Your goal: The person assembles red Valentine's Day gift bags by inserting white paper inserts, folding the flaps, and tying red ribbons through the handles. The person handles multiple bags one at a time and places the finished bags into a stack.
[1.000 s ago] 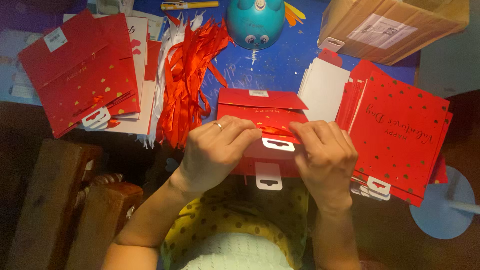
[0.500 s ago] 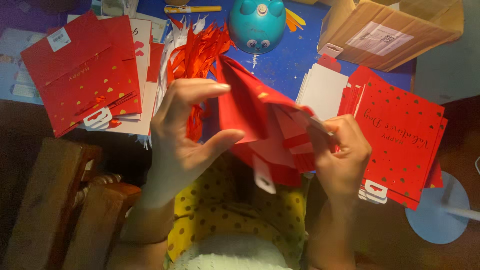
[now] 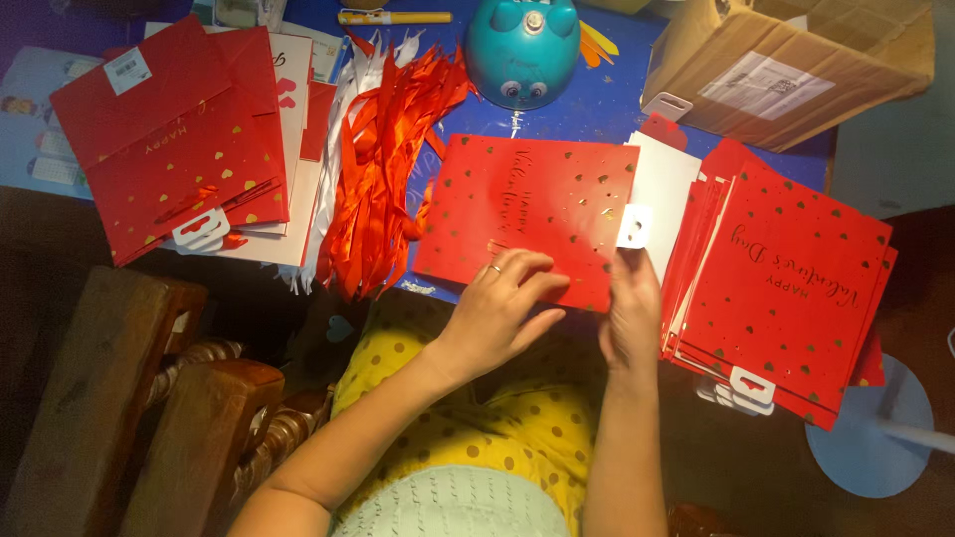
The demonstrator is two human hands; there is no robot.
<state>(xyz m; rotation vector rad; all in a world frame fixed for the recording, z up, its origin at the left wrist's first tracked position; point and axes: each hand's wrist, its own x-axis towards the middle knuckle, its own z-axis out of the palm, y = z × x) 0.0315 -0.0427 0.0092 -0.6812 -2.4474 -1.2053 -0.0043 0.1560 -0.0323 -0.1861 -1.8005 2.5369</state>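
- Your left hand (image 3: 502, 303) presses flat, fingers spread, on the red gift bag (image 3: 527, 214) lying on the blue table (image 3: 607, 109).
- Your right hand (image 3: 632, 313) pinches its white handle tab (image 3: 635, 227), beside the red ribbons (image 3: 383, 169).

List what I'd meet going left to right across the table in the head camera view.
Left stack of red bags → bundle of red and white ribbons → flat red bag under the left hand → right hand → right stack of red bags.
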